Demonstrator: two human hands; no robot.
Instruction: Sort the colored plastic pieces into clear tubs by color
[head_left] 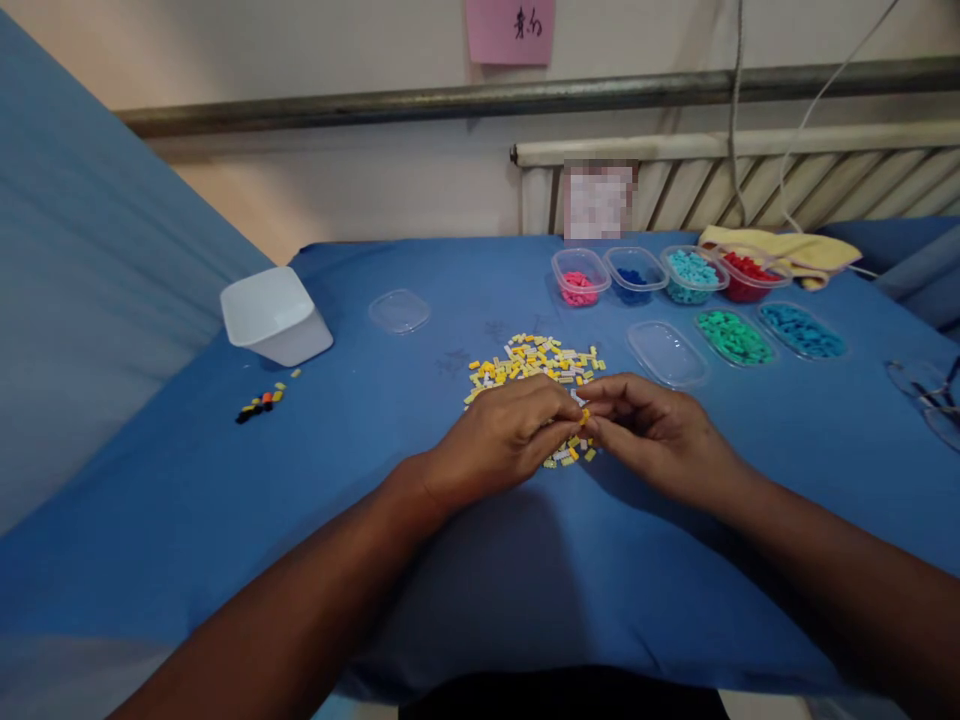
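My left hand (pixel 504 437) and my right hand (pixel 654 428) meet fingertip to fingertip over the near edge of a pile of small yellow and white bricks (pixel 534 362). Both are closed in a pinch on one small yellow brick (pixel 585 415) held between them. A few loose yellow and white bricks (pixel 571 455) lie on the blue cloth under my fingers.
An overturned white tub (pixel 275 315) and a clear lid (pixel 399 311) stand at the left, with a short row of black, orange and yellow bricks (pixel 260 403) nearer. Clear tubs of pink (pixel 580 277), dark blue (pixel 634 274), teal (pixel 693 273) and red (pixel 747 272) bricks line the back right; lids hold green (pixel 733 337) and blue (pixel 801 331) bricks.
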